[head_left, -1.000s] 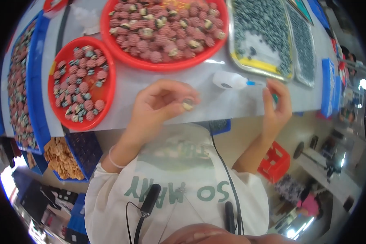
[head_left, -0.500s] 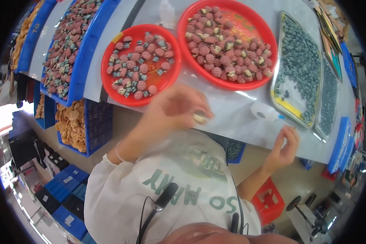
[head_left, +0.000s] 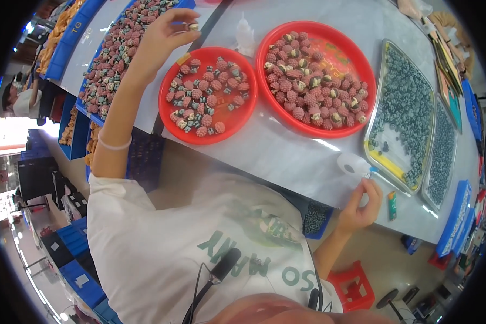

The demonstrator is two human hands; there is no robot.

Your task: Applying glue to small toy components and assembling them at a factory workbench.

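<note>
My left hand (head_left: 164,38) reaches far out between the blue crate of pink bumpy figures (head_left: 113,70) and the smaller red round tray (head_left: 170,132). Its thumb and fingers pinch a small cream-and-dark piece (head_left: 193,26). That tray carries loose pink figures with grey-blue parts (head_left: 202,86). My right hand (head_left: 362,208) is at the table's near edge, thumb and forefinger closed together; whatever is between them is too small to make out. Just beyond those fingertips lies a white squeeze bottle (head_left: 351,162) with a blue tip.
A larger red tray (head_left: 356,48) holds pink-and-cream figures. Metal trays of small dark-green pieces (head_left: 407,102) stand at the right, a small green object (head_left: 392,205) near them. A white crumpled item (head_left: 245,33) lies behind the red trays. A red stool (head_left: 353,286) stands below.
My left hand has swung from the table's near edge to the far left, the small piece still pinched. My right hand is now closer to the bottle's tip. The view has shifted.
</note>
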